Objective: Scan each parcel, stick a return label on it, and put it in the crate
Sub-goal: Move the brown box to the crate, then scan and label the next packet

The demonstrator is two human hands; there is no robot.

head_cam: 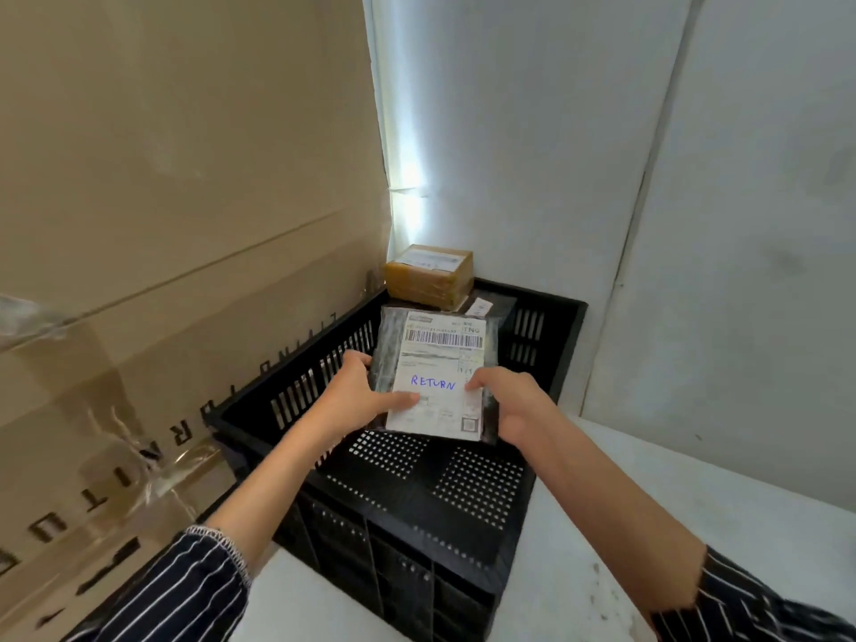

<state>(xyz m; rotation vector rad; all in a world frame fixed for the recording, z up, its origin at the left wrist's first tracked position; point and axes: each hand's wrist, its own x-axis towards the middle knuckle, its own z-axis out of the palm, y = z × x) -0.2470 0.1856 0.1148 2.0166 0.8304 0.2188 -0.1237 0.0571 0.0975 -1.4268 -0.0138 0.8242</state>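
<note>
Holding a parcel (pixel 435 373) marked "RETURN" over the crate (pixel 417 498), we pinch its near edge with both hands' fingers (pixel 403 399).

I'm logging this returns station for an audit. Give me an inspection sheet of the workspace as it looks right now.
Surface: white table, bare where visible.
Job's things: black crate on the table; dark flat parcel held over it, its shipping label handwritten RETURN; brown taped box at the crate's far end; a white label showing behind the held parcel.
Clutter: nothing seen.
Hands: left hand and right hand grip the parcel's near sides, thumbs on the label.
Cables: nothing seen.
Surroundings: large cardboard carton on the left, white wall behind.
</note>
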